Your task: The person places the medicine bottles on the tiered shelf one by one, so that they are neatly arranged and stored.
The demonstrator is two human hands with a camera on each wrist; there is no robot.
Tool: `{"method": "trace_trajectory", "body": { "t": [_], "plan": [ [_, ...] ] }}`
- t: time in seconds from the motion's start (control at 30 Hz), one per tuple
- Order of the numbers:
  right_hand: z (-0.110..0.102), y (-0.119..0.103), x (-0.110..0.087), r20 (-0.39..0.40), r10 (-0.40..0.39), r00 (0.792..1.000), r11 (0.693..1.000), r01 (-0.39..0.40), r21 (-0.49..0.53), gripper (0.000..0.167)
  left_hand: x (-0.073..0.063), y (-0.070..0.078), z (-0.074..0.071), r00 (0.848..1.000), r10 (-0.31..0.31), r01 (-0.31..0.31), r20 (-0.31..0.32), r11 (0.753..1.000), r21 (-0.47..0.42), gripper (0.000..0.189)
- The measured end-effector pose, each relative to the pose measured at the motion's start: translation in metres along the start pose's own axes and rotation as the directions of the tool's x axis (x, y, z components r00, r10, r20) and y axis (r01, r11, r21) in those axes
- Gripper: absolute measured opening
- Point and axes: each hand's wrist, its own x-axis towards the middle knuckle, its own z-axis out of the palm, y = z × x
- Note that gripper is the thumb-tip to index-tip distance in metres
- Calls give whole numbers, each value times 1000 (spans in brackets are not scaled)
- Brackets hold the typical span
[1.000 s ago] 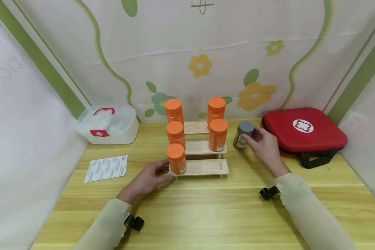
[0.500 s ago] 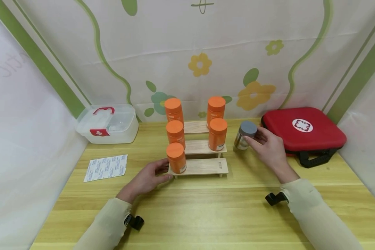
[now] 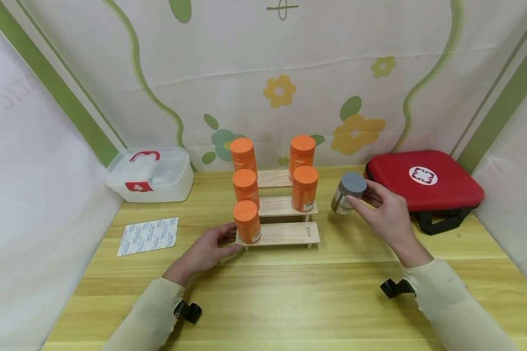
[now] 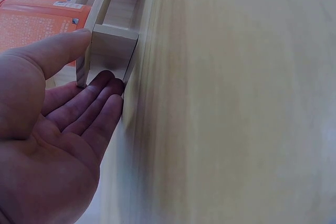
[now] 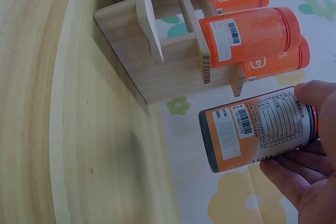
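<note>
In the head view my right hand (image 3: pixel 388 214) holds a dark pill bottle with a grey lid (image 3: pixel 348 192) between thumb and fingers, right of the stepped wooden rack (image 3: pixel 285 234). The right wrist view has this bottle (image 5: pixel 257 127) tilted, its base off the table and its barcode label showing. My left hand (image 3: pixel 208 249) grips the left end of the rack's lowest step, thumb at the board's edge and fingers against the end support (image 4: pixel 113 48). Right above that thumb stands an orange bottle (image 3: pixel 247 224). Several matching orange bottles (image 3: pixel 305 190) stand on the steps.
A red first-aid case (image 3: pixel 421 183) with a black handle lies at the right. At the left are a clear box with a red handle (image 3: pixel 158 187) and a white printed packet (image 3: pixel 148 236). Behind the table (image 3: pixel 268 302) hangs a flowered cloth (image 3: pixel 228 58).
My right hand has lifted the grey-lidded pill bottle from the table and moved it slightly right and toward me, tilting it. The left hand stays at the rack.
</note>
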Motion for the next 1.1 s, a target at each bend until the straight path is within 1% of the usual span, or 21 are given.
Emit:
{"method": "trace_trajectory", "body": {
  "t": [0.23, 0.53, 0.7, 0.97, 1.1],
  "plan": [
    [-6, -9, -8, -9, -32, 999, 999, 32, 12, 54, 0, 0, 0, 1000, 7, -7, 3, 1000, -1, 71],
    [-11, -20, -17, -5, -45, 999, 999, 45, 0, 54, 0, 0, 0, 1000, -2, 2, 5, 1000, -5, 71],
    [-12, -24, -23, -6, -69, 998, 998, 69, 12, 56, 0, 1, 0, 1000, 6, -6, 3, 1000, -8, 71],
    [-9, -34, -34, 4, -144, 990, 990, 144, 6, 59, 0, 0, 0, 1000, 6, -6, 2, 1000, -1, 72],
    [-7, -39, -37, 14, -151, 988, 989, 151, 9, 60, 0, 0, 0, 1000, 6, -6, 4, 1000, 1, 72]
  ]
}}
